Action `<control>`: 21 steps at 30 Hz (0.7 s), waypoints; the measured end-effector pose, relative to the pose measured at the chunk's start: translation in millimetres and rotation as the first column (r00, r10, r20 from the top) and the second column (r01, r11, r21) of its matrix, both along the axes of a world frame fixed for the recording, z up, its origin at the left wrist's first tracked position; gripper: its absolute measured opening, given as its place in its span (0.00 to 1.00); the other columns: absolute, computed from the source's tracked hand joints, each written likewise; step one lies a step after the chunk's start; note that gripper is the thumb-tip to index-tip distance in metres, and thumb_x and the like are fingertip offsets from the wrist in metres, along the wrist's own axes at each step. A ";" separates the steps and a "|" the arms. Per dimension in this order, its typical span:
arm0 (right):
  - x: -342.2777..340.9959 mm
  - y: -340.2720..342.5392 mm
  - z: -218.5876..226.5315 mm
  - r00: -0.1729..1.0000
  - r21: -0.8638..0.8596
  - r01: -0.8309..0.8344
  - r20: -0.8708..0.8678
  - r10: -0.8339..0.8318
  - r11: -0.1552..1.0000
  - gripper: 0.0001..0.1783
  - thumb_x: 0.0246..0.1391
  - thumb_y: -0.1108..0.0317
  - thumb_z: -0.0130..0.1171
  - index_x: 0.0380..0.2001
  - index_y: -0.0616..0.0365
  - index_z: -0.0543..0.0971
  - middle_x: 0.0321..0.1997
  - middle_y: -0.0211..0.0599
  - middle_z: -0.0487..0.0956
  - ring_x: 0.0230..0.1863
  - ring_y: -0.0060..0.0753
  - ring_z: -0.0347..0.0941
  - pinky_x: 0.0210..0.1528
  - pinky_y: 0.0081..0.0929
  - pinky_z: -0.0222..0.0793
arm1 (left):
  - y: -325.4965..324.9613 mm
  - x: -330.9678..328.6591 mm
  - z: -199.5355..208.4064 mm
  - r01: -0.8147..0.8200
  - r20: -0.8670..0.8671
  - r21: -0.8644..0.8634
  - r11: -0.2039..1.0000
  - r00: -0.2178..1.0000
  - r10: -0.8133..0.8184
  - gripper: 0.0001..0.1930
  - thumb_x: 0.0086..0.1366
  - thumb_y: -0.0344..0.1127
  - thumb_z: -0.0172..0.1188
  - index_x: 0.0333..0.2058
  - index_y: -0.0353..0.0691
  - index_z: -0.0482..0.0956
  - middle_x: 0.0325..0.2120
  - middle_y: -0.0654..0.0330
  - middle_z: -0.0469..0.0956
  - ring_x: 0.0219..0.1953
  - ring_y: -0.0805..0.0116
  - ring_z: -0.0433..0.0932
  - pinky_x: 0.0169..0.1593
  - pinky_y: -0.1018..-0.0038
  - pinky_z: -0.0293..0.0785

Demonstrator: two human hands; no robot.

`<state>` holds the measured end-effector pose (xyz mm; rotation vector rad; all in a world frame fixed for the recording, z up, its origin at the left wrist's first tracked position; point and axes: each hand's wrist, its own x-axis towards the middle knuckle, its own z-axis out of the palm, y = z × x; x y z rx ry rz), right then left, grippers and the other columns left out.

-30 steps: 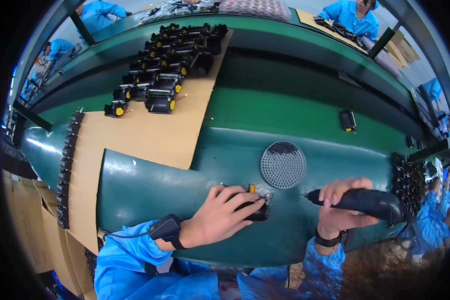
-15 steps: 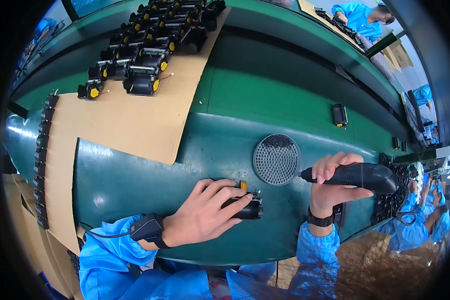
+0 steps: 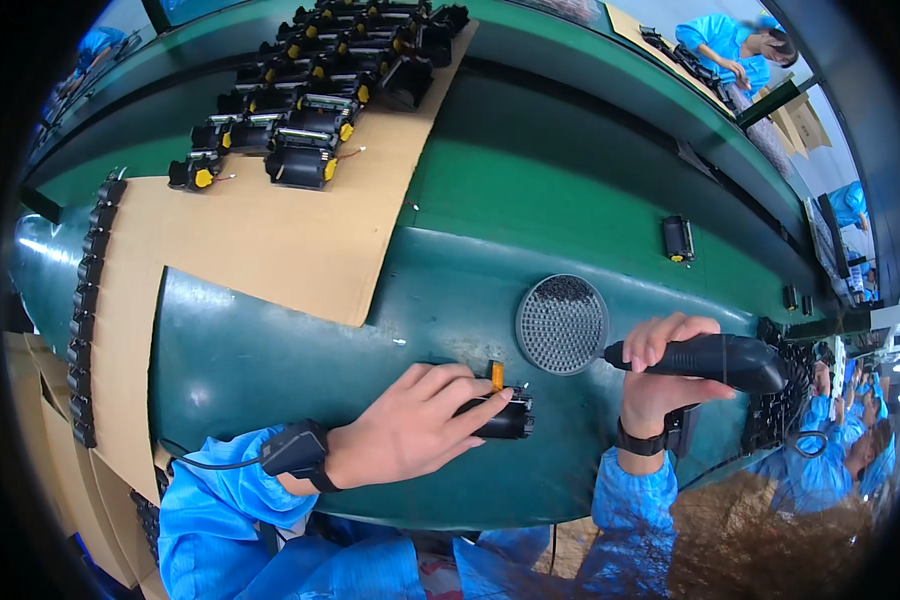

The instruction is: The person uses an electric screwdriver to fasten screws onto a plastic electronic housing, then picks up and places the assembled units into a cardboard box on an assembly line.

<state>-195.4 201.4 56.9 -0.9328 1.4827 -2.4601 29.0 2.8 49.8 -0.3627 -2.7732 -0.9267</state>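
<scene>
Glossy green desk (image 3: 270,360) up front, left fingers (image 3: 448,386) half-curled, gripping a black housing (image 3: 510,422), right fingers (image 3: 660,335) wrapped round a black driver (image 3: 725,362), cardboard (image 3: 270,235) alongside, blue-clad co-worker (image 3: 715,42) beyond.

Place: a factory assembly workshop
Table (image 3: 260,350): long and green-topped, with a cardboard sheet (image 3: 260,220) over its left part
Parts: many matching black housings (image 3: 303,168) with yellow pieces, set in rows on the cardboard sheet; a line of black parts (image 3: 87,310) along its left edge
Tool: a black electric screwdriver (image 3: 725,362), near a round grey tray (image 3: 562,345) full of small holes
Clothing: blue work smocks on a co-worker (image 3: 720,40) beyond the table and on people (image 3: 815,425) at right
Storage: cardboard cartons (image 3: 90,480), lower left
</scene>
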 end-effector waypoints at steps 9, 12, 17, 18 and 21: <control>54.8 -8.2 50.6 0.990 -0.210 -0.142 -0.013 0.143 0.967 0.44 0.55 0.17 0.45 0.41 0.53 0.67 0.21 0.30 0.68 0.15 0.25 0.64 0.16 0.25 0.63 | 5.4 1.0 1.4 -0.060 -0.009 -0.002 0.998 0.998 0.060 0.32 0.57 0.41 0.72 0.59 0.36 0.75 0.53 0.59 0.74 0.57 0.59 0.72 0.55 0.63 0.69; 75.1 -17.4 40.8 0.964 -0.229 -0.264 -0.030 0.264 0.937 0.44 0.55 0.19 0.51 0.43 0.56 0.68 0.23 0.34 0.71 0.18 0.31 0.69 0.19 0.30 0.69 | 4.0 1.5 1.6 -0.065 -0.014 -0.013 0.998 0.998 0.065 0.31 0.57 0.42 0.72 0.58 0.37 0.76 0.53 0.60 0.75 0.57 0.60 0.72 0.55 0.63 0.69; 85.2 -29.2 30.6 0.934 -0.152 -0.358 -0.049 0.355 0.921 0.42 0.57 0.22 0.53 0.42 0.56 0.66 0.23 0.36 0.70 0.19 0.31 0.68 0.20 0.31 0.67 | 4.6 1.5 -0.4 -0.082 -0.012 0.009 0.997 0.997 0.082 0.31 0.57 0.43 0.72 0.58 0.38 0.76 0.53 0.61 0.75 0.57 0.60 0.72 0.55 0.64 0.69; 85.3 -29.5 28.5 0.933 -0.151 -0.361 -0.048 0.358 0.920 0.42 0.57 0.22 0.53 0.42 0.56 0.66 0.23 0.36 0.70 0.19 0.31 0.68 0.20 0.31 0.67 | 4.9 2.0 -1.0 -0.080 -0.015 0.012 0.997 0.997 0.080 0.31 0.57 0.43 0.71 0.58 0.38 0.76 0.53 0.61 0.75 0.57 0.61 0.72 0.55 0.64 0.69; 84.6 -29.2 24.2 0.939 -0.148 -0.342 -0.017 0.343 0.928 0.43 0.55 0.21 0.53 0.42 0.56 0.66 0.24 0.36 0.71 0.20 0.32 0.68 0.20 0.32 0.67 | 5.2 2.6 -1.6 -0.083 -0.018 0.015 0.996 0.996 0.083 0.31 0.58 0.43 0.71 0.59 0.38 0.76 0.53 0.61 0.75 0.57 0.61 0.73 0.55 0.64 0.68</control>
